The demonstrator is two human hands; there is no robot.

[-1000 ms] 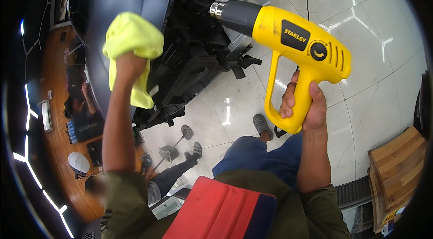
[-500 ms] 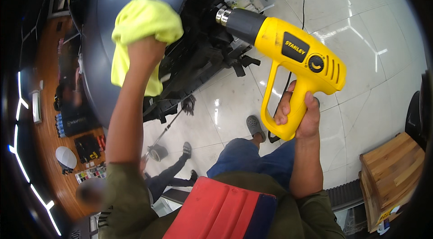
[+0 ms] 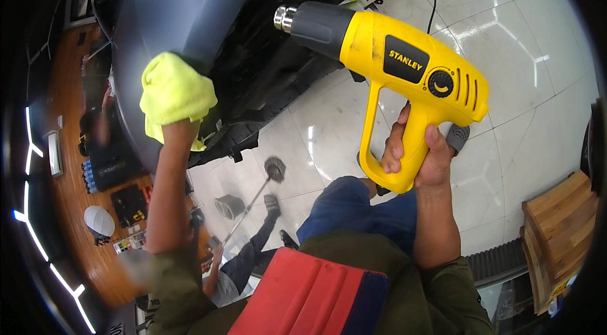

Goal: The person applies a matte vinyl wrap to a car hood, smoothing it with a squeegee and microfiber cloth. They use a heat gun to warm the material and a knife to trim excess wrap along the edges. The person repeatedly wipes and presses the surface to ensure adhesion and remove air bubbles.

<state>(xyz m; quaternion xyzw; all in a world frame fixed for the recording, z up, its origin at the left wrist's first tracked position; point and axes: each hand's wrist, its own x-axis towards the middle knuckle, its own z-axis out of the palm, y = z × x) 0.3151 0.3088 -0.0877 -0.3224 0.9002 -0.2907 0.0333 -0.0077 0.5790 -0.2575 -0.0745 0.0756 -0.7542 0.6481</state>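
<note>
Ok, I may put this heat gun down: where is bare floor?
Bare tiles show right of the heat gun, toward the wooden furniture; another patch lies between the black trim and the blue shorts. It's crowded around the mop and bucket.

On your yellow heat gun, right of centre, a black label bears yellow capital lettering. At the left, pale lettering crosses a black case; at the lower left, dark characters mark your olive sleeve. The lower-right yellow label is too small to read.
</note>
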